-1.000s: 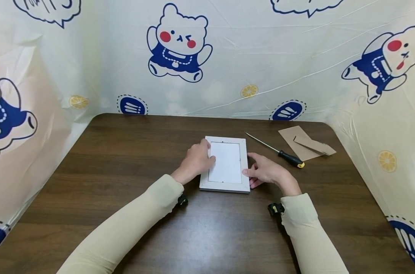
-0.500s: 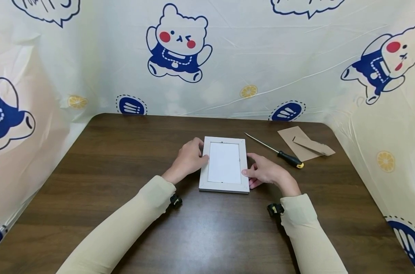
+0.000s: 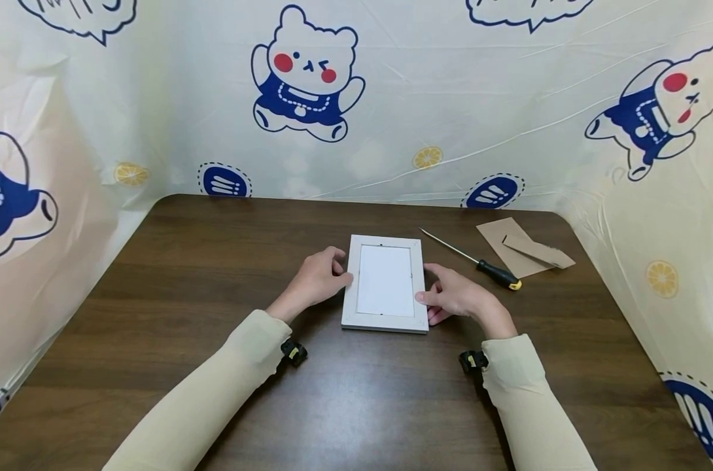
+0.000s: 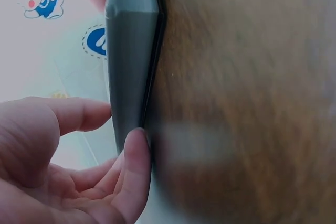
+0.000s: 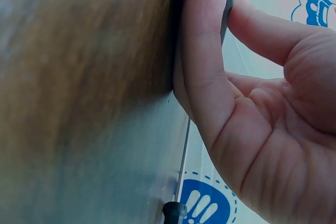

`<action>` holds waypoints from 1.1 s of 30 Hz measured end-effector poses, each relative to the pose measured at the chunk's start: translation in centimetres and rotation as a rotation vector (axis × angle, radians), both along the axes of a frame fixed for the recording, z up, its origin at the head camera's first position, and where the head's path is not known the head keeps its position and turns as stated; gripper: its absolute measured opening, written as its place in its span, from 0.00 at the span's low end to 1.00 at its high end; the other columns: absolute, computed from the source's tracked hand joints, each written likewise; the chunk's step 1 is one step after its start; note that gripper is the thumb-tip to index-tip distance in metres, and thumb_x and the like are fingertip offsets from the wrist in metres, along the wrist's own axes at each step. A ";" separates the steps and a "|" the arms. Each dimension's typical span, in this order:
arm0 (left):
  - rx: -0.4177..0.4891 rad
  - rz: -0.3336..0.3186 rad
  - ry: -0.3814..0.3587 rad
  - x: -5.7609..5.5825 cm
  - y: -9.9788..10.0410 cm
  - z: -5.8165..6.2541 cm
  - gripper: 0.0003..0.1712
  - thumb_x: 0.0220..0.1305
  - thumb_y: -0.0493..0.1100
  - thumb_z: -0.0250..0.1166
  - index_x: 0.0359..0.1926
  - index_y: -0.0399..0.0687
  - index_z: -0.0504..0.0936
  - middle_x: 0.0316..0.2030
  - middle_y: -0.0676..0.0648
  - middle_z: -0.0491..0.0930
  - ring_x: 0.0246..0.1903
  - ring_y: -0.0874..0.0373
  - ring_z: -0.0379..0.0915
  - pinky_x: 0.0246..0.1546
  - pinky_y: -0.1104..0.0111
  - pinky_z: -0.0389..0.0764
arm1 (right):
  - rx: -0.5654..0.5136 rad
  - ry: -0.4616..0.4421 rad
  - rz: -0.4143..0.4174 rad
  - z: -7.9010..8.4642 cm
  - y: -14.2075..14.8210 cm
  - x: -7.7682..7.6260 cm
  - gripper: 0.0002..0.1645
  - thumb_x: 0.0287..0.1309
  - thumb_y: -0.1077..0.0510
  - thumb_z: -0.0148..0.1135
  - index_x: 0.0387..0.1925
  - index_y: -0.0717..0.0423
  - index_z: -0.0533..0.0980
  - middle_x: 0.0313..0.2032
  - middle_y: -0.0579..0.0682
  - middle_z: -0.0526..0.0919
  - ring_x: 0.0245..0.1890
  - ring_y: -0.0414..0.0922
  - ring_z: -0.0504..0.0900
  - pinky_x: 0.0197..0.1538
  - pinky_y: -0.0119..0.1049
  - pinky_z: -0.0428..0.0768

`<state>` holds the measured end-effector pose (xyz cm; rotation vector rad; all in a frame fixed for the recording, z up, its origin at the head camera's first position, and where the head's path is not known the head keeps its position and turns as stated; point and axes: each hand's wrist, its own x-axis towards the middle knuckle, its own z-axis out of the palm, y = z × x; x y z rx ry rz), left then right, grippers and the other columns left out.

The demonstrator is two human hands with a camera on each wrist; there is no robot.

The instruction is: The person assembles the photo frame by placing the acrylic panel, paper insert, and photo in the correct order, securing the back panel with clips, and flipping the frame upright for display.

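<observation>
A white picture frame [image 3: 386,322] lies flat on the brown table, with a white panel [image 3: 384,281] inside it and small dark marks along the panel's edges. My left hand [image 3: 316,278] is at the frame's left side, thumb tip on its upper edge. In the left wrist view, the fingers [image 4: 135,156] bend in against the frame's side wall, close to the tabletop. My right hand [image 3: 455,292] grips the right side, thumb on the face and the other fingers along the outer edge. Those fingers hide part of the frame in the right wrist view.
A screwdriver [image 3: 498,273] with a black and yellow handle lies to the frame's right. Beyond it are a brown card sheet [image 3: 498,229] and a folded brown strip [image 3: 536,250]. A printed curtain [image 3: 392,131] surrounds the table [image 3: 215,261].
My left hand has slid left off the frame's face to its left edge, its fingertips drawing back. The right hand stays in place, and the frame has barely moved.
</observation>
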<state>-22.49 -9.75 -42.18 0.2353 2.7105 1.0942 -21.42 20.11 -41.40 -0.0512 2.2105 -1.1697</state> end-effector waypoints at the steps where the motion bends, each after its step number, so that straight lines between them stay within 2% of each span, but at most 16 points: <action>1: 0.016 -0.003 -0.014 0.1 0.0 0.0 0.30 0.70 0.43 0.65 0.70 0.39 0.73 0.49 0.41 0.84 0.41 0.50 0.84 0.49 0.57 0.85 | 0.004 0.000 -0.002 0.0 0.0 0.0 0.51 0.76 0.57 0.63 0.85 0.57 0.44 0.40 0.62 0.80 0.32 0.48 0.86 0.38 0.40 0.91; 6: 0.140 -0.002 -0.090 0.5 -0.2 0.0 0.31 0.69 0.39 0.63 0.71 0.39 0.72 0.43 0.41 0.84 0.26 0.54 0.85 0.36 0.62 0.89 | 0.016 0.014 0.005 0.0 0.0 0.1 0.51 0.76 0.56 0.64 0.85 0.58 0.45 0.41 0.62 0.80 0.32 0.49 0.86 0.39 0.40 0.91; 11: 0.259 0.016 -0.152 0.4 -0.4 -0.5 0.31 0.69 0.37 0.64 0.71 0.39 0.71 0.42 0.40 0.84 0.26 0.54 0.84 0.31 0.64 0.90 | 0.001 0.039 0.069 0.4 0.3 0.2 0.51 0.77 0.55 0.63 0.85 0.60 0.44 0.41 0.62 0.82 0.32 0.49 0.87 0.40 0.42 0.92; 15: 0.316 0.025 -0.199 0.4 -0.6 -0.8 0.31 0.70 0.36 0.64 0.72 0.40 0.71 0.42 0.40 0.83 0.26 0.54 0.83 0.31 0.64 0.91 | -0.060 0.076 0.109 1.7 1.4 0.0 0.47 0.78 0.56 0.62 0.83 0.64 0.47 0.42 0.64 0.82 0.33 0.51 0.88 0.42 0.48 0.92; 17: 0.327 0.026 -0.217 0.4 -0.6 -0.8 0.30 0.71 0.36 0.64 0.72 0.40 0.70 0.42 0.40 0.83 0.26 0.54 0.83 0.31 0.64 0.91 | -0.072 0.128 0.106 2.7 2.4 -0.3 0.44 0.77 0.58 0.61 0.82 0.67 0.51 0.41 0.66 0.82 0.34 0.53 0.89 0.44 0.50 0.92; 19: 0.334 0.026 -0.232 0.5 -0.6 -0.8 0.30 0.72 0.37 0.64 0.72 0.40 0.70 0.42 0.40 0.82 0.26 0.54 0.82 0.31 0.65 0.91 | -0.049 0.217 0.102 3.8 3.7 -1.0 0.40 0.77 0.60 0.62 0.79 0.70 0.56 0.41 0.68 0.83 0.35 0.55 0.89 0.45 0.52 0.92; 20: 0.335 0.027 -0.238 0.5 -0.7 -0.8 0.30 0.72 0.37 0.64 0.72 0.40 0.70 0.42 0.39 0.82 0.26 0.54 0.82 0.30 0.65 0.90 | -0.011 0.284 0.103 4.3 4.4 -1.4 0.38 0.76 0.61 0.62 0.77 0.72 0.59 0.41 0.68 0.84 0.35 0.57 0.89 0.44 0.52 0.92; 22: 0.337 0.028 -0.244 0.5 -0.7 -0.8 0.30 0.72 0.37 0.64 0.72 0.40 0.69 0.43 0.39 0.81 0.26 0.54 0.82 0.30 0.65 0.91 | 0.139 0.419 0.099 5.3 6.1 -2.4 0.35 0.75 0.57 0.65 0.74 0.71 0.65 0.43 0.68 0.86 0.39 0.58 0.89 0.47 0.50 0.91; 25: 0.344 0.034 -0.257 0.5 -0.8 -0.8 0.30 0.72 0.38 0.65 0.72 0.40 0.70 0.43 0.39 0.81 0.26 0.55 0.82 0.31 0.65 0.91 | 0.353 0.528 0.073 6.0 8.8 -4.0 0.36 0.74 0.52 0.65 0.72 0.68 0.68 0.51 0.69 0.86 0.50 0.64 0.86 0.53 0.55 0.86; 27: 0.353 0.039 -0.271 0.4 -0.8 -0.8 0.30 0.72 0.39 0.66 0.72 0.41 0.70 0.44 0.39 0.80 0.26 0.55 0.82 0.31 0.65 0.91 | 0.463 0.529 0.060 5.9 10.7 -5.1 0.38 0.74 0.49 0.64 0.74 0.67 0.67 0.58 0.71 0.82 0.57 0.67 0.81 0.58 0.60 0.81; 30: 0.368 0.045 -0.296 0.3 -0.9 -0.9 0.30 0.72 0.39 0.66 0.72 0.41 0.70 0.44 0.39 0.79 0.26 0.55 0.82 0.31 0.66 0.90 | 0.526 0.496 0.058 5.4 13.2 -6.3 0.44 0.75 0.48 0.62 0.76 0.74 0.60 0.65 0.79 0.73 0.65 0.75 0.73 0.65 0.69 0.74; 33: 0.377 0.044 -0.315 0.2 -1.0 -0.9 0.31 0.72 0.39 0.66 0.72 0.41 0.70 0.44 0.39 0.79 0.25 0.56 0.81 0.31 0.66 0.90 | 0.603 0.472 0.067 4.7 15.1 -7.1 0.50 0.75 0.46 0.62 0.75 0.82 0.54 0.68 0.84 0.65 0.69 0.78 0.65 0.70 0.72 0.67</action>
